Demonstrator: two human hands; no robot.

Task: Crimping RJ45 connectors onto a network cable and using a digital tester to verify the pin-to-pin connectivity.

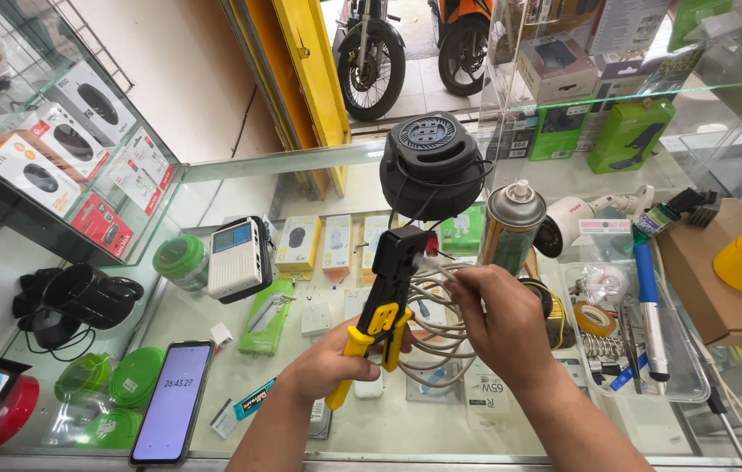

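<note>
Above a glass worktop (240, 411) at a shop front, the left hand (332, 363) is clamped on a yellow-handled crimping tool (384, 301) while the right hand (498, 319), fingers pinched together, feeds a coiled grey cable (441, 336) into its head at 12 o'clock; I judge the plug should seat fully and straight before any squeeze.

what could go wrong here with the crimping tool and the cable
1. The right hand pinches the cable end right at the head of the crimping tool; if the left hand squeezes, its fingers could get nipped.
2. The coiled cable hangs loose and could snag the spray can close behind it, tipping it onto the glass counter.
</note>
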